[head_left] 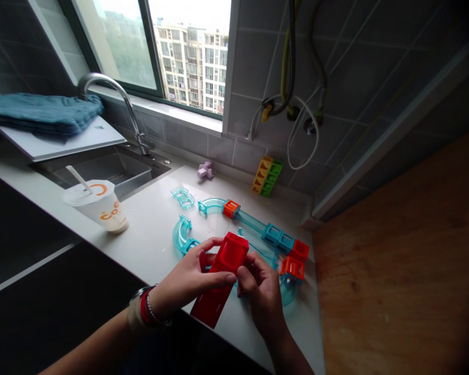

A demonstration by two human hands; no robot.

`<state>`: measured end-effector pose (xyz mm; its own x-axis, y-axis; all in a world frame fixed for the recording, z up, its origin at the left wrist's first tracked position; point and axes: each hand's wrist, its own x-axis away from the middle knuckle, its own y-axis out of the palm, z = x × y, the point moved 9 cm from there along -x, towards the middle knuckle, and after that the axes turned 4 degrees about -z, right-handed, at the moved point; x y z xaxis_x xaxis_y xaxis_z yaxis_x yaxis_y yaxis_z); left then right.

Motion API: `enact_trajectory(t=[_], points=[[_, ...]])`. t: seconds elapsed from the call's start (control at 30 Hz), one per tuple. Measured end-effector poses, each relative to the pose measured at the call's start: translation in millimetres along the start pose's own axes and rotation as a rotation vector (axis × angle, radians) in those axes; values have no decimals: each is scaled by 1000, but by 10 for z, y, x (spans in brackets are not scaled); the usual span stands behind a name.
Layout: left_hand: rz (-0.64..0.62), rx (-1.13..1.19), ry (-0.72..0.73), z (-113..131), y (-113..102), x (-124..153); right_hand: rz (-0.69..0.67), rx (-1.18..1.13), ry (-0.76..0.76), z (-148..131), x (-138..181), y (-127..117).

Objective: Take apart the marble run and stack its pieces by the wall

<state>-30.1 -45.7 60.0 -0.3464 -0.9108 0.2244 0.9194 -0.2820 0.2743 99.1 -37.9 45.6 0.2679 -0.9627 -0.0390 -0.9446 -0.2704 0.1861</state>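
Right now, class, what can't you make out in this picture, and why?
In the head view:
Far side of the red piece: turned away.
Some blue track: behind the right hand.
Part of the sink: under the white board.
Lowest orange marks on the cup: too small and blurred.
Left forearm: cut off by the bottom edge.

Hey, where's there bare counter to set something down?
Bare counter shows between the plastic cup and the curved blue track piece. A smaller patch lies between the lilac blocks and the yellow-and-green block. It's crowded around the right hand, with straight blue track and orange connectors.
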Motion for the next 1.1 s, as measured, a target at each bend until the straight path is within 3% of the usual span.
enact_trajectory(t=[0.23, 0.63, 0.87, 1.0, 1.1], points=[[64, -38, 22, -9, -94, -39, 4, -22, 40, 96, -16, 7], [83, -134, 64, 37, -86, -39, -1, 150, -26, 14, -36, -25], [80, -125, 132, 58, -97, -80, 6, 115, -27, 34, -39, -45], [19, -236, 223, 190, -99, -59, 27, 160, -139, -118, -17, -75], [23, -451, 393, 447, -120, 84, -74, 248, -299, -332, 42, 26]])
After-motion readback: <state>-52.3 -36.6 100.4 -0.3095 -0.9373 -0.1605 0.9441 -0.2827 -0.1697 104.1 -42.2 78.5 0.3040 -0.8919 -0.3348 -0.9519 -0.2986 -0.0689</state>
